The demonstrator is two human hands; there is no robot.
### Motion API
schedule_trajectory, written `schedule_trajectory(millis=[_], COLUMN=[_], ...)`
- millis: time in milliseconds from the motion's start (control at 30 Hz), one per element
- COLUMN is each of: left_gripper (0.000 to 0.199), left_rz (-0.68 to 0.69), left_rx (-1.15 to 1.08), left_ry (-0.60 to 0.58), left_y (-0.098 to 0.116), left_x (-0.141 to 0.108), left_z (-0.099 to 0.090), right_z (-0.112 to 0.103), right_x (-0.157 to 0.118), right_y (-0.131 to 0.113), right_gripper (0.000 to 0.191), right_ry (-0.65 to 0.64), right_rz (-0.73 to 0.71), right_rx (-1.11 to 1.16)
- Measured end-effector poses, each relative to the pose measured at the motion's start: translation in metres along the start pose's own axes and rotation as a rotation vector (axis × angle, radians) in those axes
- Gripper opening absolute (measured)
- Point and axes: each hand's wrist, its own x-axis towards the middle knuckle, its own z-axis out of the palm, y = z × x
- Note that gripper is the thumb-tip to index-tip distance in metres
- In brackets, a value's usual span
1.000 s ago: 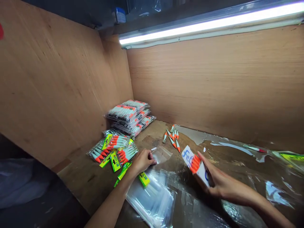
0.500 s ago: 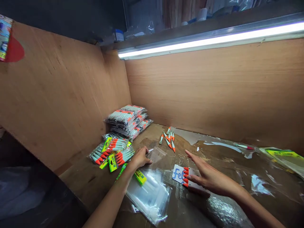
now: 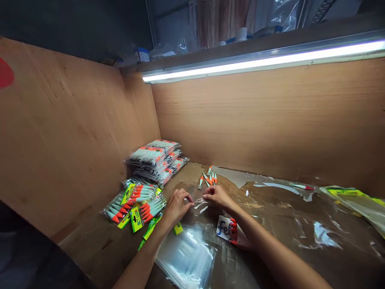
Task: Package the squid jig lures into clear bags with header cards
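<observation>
At lower center, left hand (image 3: pixel 177 206) and right hand (image 3: pixel 219 196) pinch a thin clear bag (image 3: pixel 199 203); uneven pulling could tear it.

Left hand (image 3: pixel 179 205): bare, with slim fingers; nails too small to make out
Left forearm (image 3: pixel 142 253): bare up to the picture's lower edge, slender, widening gently away from a narrow wrist
Right hand (image 3: pixel 218 196): bare, slim-fingered
Right forearm (image 3: pixel 273 251): bare, slender, smooth in outline, narrowest near the wrist
</observation>
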Motion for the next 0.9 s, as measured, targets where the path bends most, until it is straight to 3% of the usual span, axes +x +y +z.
schedule_trajectory(millis=[67,133,233,300,400,533,600,700,800,900], left_gripper=[0.051,0.067,0.041,0.039,0.044,0.048,0.049,0.050,0.050,0.049], left_rz=[0.066,0.047,-0.050,-0.062,-0.077,-0.095,-0.079,-0.042,0.017,0.075], left_rx=[-0.118,-0.305,-0.571,-0.672,-0.737,-0.765,-0.756,-0.689,-0.576,-0.457], left_ry=[0.129,0.095,-0.186,-0.266,-0.277,-0.355,-0.428,-0.542,-0.666,-0.778], left_y=[-0.003,-0.010,-0.019,-0.022,-0.022,-0.016,-0.010,0.002,0.014,0.026], left_x=[0.001,0.004,0.009,0.010,0.010,0.012,0.015,0.018,0.022,0.026], left_z=[0.001,0.002,0.001,-0.001,-0.005,-0.002,0.001,0.005,0.009,0.017], right_z=[0.000,-0.002,-0.014,-0.030,-0.060,-0.085,-0.089,-0.095,-0.105,-0.108], right_x=[0.000,-0.006,-0.024,-0.042,-0.082,-0.142,-0.165,-0.185,-0.195,-0.202], right_y=[-0.001,-0.003,-0.007,-0.008,-0.005,0.008,0.016,0.026,0.034,0.038], right_gripper=[0.025,0.028,0.037,0.044,0.061,0.110,0.106,0.091,0.088,0.085], right_ry=[-0.049,-0.096,-0.124,-0.051,0.019,-0.218,-0.217,-0.080,0.041,0.063], right_rz=[-0.018,-0.033,-0.048,-0.095,-0.101,0.130,0.173,0.160,0.096,0.000], right_rx=[0.045,0.107,0.219,0.190,-0.119,-0.549,-0.650,-0.679,-0.661,-0.625])
